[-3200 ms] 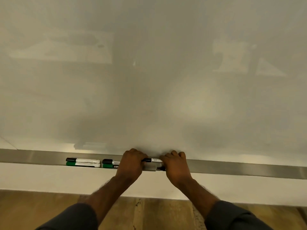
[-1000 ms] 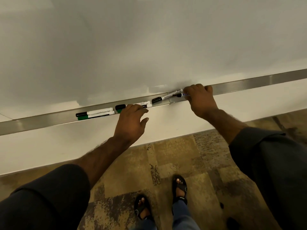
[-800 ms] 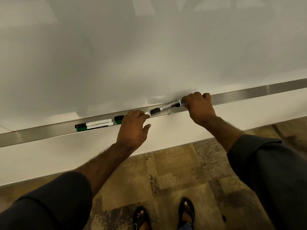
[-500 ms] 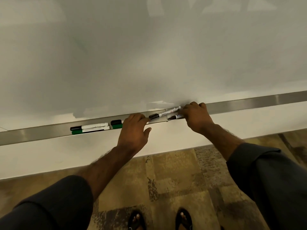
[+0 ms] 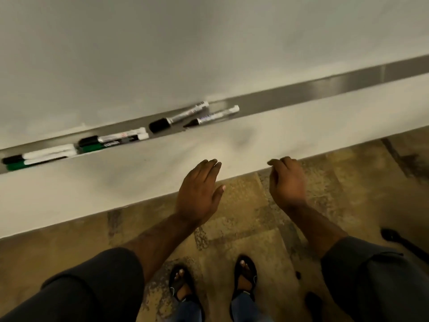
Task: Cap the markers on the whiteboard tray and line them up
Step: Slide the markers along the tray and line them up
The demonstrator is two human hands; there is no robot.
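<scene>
A steel whiteboard tray (image 5: 325, 87) runs slanted across the head view. Far left in it lie a black-capped marker (image 5: 39, 155) and a green one (image 5: 34, 163) side by side. Beside them sit another black-capped marker (image 5: 113, 137) and a green marker (image 5: 106, 145). Further right a silver marker with a black cap (image 5: 178, 117) lies at an angle, and a silver marker (image 5: 212, 116) shows a bare black tip. My left hand (image 5: 199, 194) hangs below the tray with straight fingers, holding nothing. My right hand (image 5: 286, 182) hangs loosely curled, holding nothing.
The whiteboard (image 5: 185, 43) rises above the tray, with a white wall strip (image 5: 116, 182) beneath it. Patterned brown carpet (image 5: 243, 228) lies below, with my sandalled feet (image 5: 183, 284) on it. A dark object (image 5: 392, 235) lies on the floor at the right.
Both hands have let go of the markers and dropped away below the tray. The two silver markers now lie free in the tray. The view has tilted down and left.
</scene>
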